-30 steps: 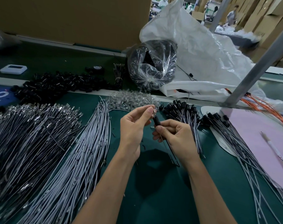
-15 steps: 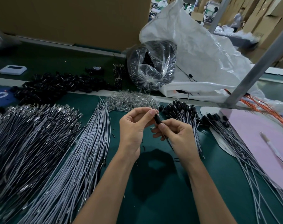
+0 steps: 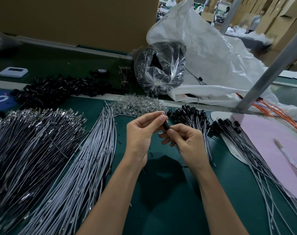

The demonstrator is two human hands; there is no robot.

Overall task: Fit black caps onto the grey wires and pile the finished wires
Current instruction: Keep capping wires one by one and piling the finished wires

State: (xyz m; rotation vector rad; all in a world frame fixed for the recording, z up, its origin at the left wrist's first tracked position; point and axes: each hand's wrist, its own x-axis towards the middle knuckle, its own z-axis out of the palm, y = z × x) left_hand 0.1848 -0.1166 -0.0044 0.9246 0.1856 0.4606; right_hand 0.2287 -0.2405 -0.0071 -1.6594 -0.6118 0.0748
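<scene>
Pinching one black cap point(image 3: 166, 126) between the left hand point(image 3: 141, 133) and right hand point(image 3: 186, 141), tilting it up toward the left, thin wire trailing out below the right fingers. Looking at the bare grey wires point(image 3: 86, 158) lying in a long fanned bundle off to the left, the loose black caps point(image 3: 59, 89) heaping at the back left, and the finished wires point(image 3: 195, 119) piling just right of the hands, capped ends pointing away, tails running toward the near edge.

Wire-strewn green bench point(image 3: 161, 209)
</scene>
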